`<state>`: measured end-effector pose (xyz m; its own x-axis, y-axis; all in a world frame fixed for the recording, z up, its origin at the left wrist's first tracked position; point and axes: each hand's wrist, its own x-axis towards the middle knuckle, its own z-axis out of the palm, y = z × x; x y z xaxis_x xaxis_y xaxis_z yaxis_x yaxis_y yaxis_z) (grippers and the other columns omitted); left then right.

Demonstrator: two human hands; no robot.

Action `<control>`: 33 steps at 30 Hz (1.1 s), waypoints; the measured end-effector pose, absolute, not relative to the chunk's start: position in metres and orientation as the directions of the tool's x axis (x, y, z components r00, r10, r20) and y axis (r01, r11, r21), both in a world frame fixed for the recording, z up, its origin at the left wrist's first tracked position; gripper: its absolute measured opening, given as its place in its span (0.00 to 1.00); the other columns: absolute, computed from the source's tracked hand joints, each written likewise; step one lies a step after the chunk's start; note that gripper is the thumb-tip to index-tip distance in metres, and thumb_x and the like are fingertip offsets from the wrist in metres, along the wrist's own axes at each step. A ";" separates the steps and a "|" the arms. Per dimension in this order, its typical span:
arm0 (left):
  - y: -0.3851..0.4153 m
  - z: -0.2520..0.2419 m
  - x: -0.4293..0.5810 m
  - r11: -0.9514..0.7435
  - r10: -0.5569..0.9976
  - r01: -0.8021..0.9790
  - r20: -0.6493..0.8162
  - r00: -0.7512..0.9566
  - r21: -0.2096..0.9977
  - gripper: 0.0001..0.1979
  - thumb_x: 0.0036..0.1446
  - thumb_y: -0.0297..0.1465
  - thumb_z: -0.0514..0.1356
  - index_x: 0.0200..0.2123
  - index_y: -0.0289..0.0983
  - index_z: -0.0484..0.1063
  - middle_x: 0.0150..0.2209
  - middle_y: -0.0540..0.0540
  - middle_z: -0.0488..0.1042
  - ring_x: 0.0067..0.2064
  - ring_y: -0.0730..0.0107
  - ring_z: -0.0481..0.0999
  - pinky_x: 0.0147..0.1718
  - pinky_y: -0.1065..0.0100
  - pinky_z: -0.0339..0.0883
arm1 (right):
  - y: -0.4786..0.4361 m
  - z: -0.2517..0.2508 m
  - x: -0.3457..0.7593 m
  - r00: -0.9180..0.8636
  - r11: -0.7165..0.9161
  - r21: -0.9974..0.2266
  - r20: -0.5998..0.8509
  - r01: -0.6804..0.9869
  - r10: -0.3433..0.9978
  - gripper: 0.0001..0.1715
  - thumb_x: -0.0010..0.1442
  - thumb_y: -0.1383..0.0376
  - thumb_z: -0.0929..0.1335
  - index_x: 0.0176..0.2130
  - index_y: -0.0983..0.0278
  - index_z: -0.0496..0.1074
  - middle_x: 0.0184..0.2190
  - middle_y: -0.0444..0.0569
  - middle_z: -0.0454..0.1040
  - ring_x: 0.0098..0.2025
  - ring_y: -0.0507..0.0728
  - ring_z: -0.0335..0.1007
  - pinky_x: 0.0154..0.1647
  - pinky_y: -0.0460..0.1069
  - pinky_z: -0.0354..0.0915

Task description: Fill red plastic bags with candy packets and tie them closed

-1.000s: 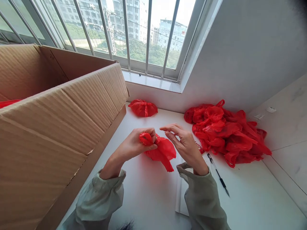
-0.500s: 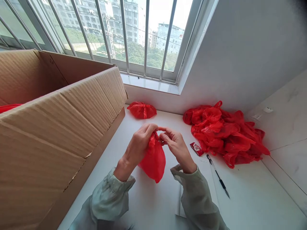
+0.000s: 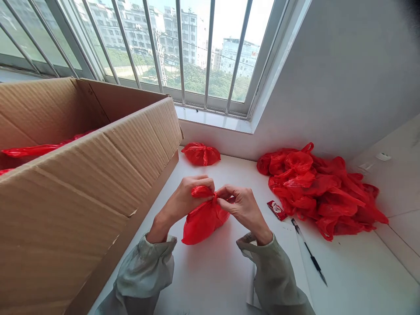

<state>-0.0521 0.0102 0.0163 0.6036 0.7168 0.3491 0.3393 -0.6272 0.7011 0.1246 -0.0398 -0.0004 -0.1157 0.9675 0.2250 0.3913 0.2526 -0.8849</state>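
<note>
Between my hands is a red plastic bag [image 3: 200,225], filled out at the bottom and gathered at its neck. My left hand [image 3: 185,197] grips the bag's twisted top, a loop of red plastic lying across its fingers. Thumb and fingers of my right hand [image 3: 241,205] pinch the neck from the other side, where the plastic looks knotted. What the bag contains is hidden. Behind it, against the wall, sits another tied red bag [image 3: 201,154]. A large heap of red plastic bags [image 3: 315,188] lies to the right of my right hand.
A tall open cardboard box [image 3: 108,175] fills the left side, with red plastic inside. Near the heap lie a small red packet [image 3: 276,210] and a black pen [image 3: 310,253] on white paper [image 3: 293,262]. A barred window [image 3: 190,57] rises behind the white table [image 3: 210,280].
Both hands have pulled apart slightly at the neck, and a loop now shows at my left hand. The bag's body has swung left and lies more tilted. The whole view has shifted a little.
</note>
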 end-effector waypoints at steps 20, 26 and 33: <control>0.016 0.013 -0.069 -0.545 0.730 0.378 0.203 0.652 0.748 0.03 0.53 0.27 0.61 0.27 0.37 0.69 0.27 0.53 0.71 0.29 0.75 0.67 0.28 0.73 0.59 | -0.038 -0.012 0.125 -0.045 0.156 -0.481 0.235 0.863 0.971 0.05 0.54 0.70 0.63 0.29 0.61 0.64 0.25 0.41 0.71 0.25 0.51 0.63 0.27 0.46 0.51; 0.006 0.014 -0.054 -0.544 0.646 0.320 0.144 0.750 0.776 0.12 0.51 0.31 0.62 0.41 0.40 0.67 0.36 0.50 0.72 0.36 0.69 0.70 0.36 0.68 0.63 | -0.034 -0.013 0.125 -0.018 0.186 -0.794 0.215 0.579 0.976 0.04 0.54 0.66 0.65 0.28 0.62 0.67 0.24 0.42 0.73 0.25 0.51 0.67 0.27 0.45 0.60; 0.002 0.006 -0.033 -0.581 0.751 0.410 0.268 0.604 0.704 0.04 0.54 0.31 0.59 0.31 0.38 0.65 0.33 0.51 0.68 0.32 0.72 0.66 0.30 0.70 0.58 | -0.037 -0.004 0.125 0.042 0.170 -0.878 0.210 0.448 0.977 0.05 0.51 0.66 0.66 0.25 0.63 0.66 0.22 0.41 0.71 0.24 0.50 0.65 0.26 0.44 0.61</control>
